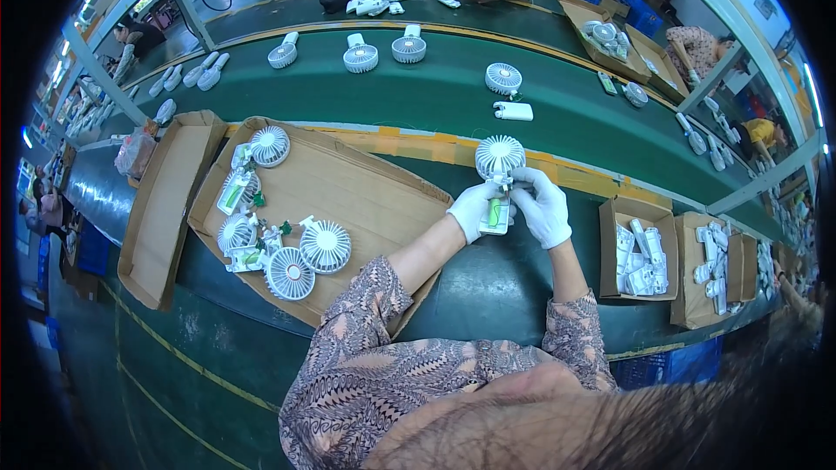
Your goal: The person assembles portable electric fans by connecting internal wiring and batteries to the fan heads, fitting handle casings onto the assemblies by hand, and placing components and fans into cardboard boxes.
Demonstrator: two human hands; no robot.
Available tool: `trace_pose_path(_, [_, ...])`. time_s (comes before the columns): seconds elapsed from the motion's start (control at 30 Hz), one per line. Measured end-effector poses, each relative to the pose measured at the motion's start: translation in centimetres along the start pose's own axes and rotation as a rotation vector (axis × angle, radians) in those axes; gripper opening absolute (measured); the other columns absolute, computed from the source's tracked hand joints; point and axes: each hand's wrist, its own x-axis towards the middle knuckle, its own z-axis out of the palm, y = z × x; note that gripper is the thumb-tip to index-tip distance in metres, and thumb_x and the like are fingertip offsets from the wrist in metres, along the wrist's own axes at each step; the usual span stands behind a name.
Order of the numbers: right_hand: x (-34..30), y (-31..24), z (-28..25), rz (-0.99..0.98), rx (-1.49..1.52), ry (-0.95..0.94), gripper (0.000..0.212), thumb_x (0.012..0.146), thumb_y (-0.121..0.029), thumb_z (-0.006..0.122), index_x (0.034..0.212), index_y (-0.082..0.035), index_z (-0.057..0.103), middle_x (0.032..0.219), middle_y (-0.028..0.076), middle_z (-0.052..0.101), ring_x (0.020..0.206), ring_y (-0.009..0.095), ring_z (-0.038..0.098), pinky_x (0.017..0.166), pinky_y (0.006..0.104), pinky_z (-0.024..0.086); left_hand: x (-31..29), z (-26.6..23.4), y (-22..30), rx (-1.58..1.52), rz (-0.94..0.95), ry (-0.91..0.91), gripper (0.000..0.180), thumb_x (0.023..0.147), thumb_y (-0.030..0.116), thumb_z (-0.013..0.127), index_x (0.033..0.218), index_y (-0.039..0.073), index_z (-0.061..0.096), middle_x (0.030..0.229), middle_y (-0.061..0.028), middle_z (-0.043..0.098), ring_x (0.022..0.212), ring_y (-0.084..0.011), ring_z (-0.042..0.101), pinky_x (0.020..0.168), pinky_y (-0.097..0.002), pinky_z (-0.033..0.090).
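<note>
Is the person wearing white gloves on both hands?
Yes, the left hand and the right hand both wear white gloves as they hold a small white fan between them.

One white handheld fan (499,176) sits in the hands. Left of the hands, five more fans (325,245) lie in a cardboard tray (366,200). Beyond the hands, four fans (503,78) rest on the green belt (557,122).

White gloves cover the left hand (473,209) and right hand (542,206), which hold a white fan (499,159) with a pale green handle. The sleeves (366,357) carry a brown-and-cream paisley pattern. The near-left cardboard tray (366,191) is tan, on a dark green table (488,278).
</note>
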Motion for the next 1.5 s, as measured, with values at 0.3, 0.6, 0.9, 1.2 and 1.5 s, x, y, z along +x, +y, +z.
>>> trace_pose_path(0.3, [0.1, 2.3, 0.9, 0.197, 0.095, 0.036, 0.024, 0.076, -0.003, 0.059, 0.1, -0.002, 0.062, 0.09, 0.009, 0.064, 0.078, 0.014, 0.061, 0.073, 0.026, 0.049, -0.9, 2.2, 0.3, -0.129, 0.019, 0.02, 0.031, 0.091, 0.028, 0.043, 0.11, 0.004, 0.047, 0.089, -0.0147, 0.059, 0.073, -0.0292, 0.062, 0.062, -0.0467, 0.054])
trace_pose_path(0.6, [-0.1, 2.7, 1.5, 0.058, -0.097, 0.044, 0.02, 0.077, -0.005, 0.059, 0.096, -0.007, 0.065, 0.087, 0.009, 0.064, 0.076, 0.02, 0.062, 0.069, 0.0289, 0.049, -0.4, 1.4, -0.2, 0.003, 0.041, 0.126, 0.037, 0.093, 0.036, 0.039, 0.114, 0.006, 0.044, 0.092, -0.0151, 0.057, 0.069, -0.0296, 0.063, 0.049, -0.0434, 0.054])
trace_pose_path(0.9, [0.0, 2.7, 1.0, -0.033, -0.252, -0.014, 0.017, 0.076, -0.009, 0.058, 0.091, -0.01, 0.066, 0.081, 0.009, 0.062, 0.074, 0.027, 0.059, 0.067, 0.0356, 0.046, -0.9, 2.4, -0.4, 0.167, 0.046, 0.267, 0.042, 0.088, 0.043, 0.047, 0.109, 0.007, 0.046, 0.084, -0.0129, 0.057, 0.06, -0.0252, 0.062, 0.044, -0.039, 0.053])
trace_pose_path(1.2, [-0.1, 1.9, 1.0, -0.254, -0.557, -0.107, 0.02, 0.074, -0.007, 0.056, 0.091, -0.014, 0.065, 0.077, 0.006, 0.06, 0.078, 0.026, 0.057, 0.071, 0.0378, 0.043, -1.3, 3.1, -0.4, 0.244, 0.048, 0.276, 0.046, 0.09, 0.052, 0.041, 0.106, 0.009, 0.05, 0.073, -0.0102, 0.059, 0.052, -0.0224, 0.06, 0.04, -0.0363, 0.051])
trace_pose_path(1.5, [-0.2, 2.1, 0.7, -0.132, -0.339, -0.085, 0.018, 0.076, -0.005, 0.058, 0.094, -0.006, 0.063, 0.083, 0.011, 0.062, 0.078, 0.028, 0.06, 0.069, 0.0346, 0.048, -0.9, 2.5, -0.4, 0.21, 0.038, 0.199, 0.047, 0.089, 0.052, 0.042, 0.108, 0.01, 0.048, 0.077, -0.0099, 0.059, 0.056, -0.022, 0.061, 0.042, -0.0359, 0.052])
